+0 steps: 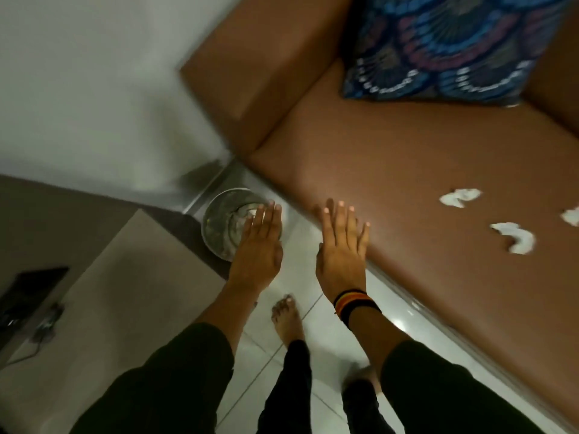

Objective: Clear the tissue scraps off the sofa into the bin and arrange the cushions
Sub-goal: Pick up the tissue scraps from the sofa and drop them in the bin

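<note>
Hands reach forward side by side in the middle of the frame, both flat with fingers spread and nothing in them. The left hand (258, 245) hovers over the bin (219, 220), a round metal one standing on the floor just left of centre, close beside the sofa's front corner; something pale shows inside it, too blurred to name. The right hand (343, 249) hangs over the front edge of the sofa (391, 170), with a striped band (354, 303) around its wrist. The sofa is brown and fills the right half of the frame, its armrest rising toward the upper middle. Three white scraps lie on the seat at the right: one scrap (459, 197) farthest up, a second scrap (515, 241) below it and nearer the seat's front edge, and a third scrap (571, 216) cut off by the right edge of the frame. All three are well apart from the hands. One cushion (445, 45), blue with a fan pattern, lies in the upper right, in the back corner of the seat. Dark sleeves cover both forearms at the bottom, and a bare foot (286, 317) stands on the white tiled floor (313, 311) between them. A pale surface (103, 308) sits at lower left.
</note>
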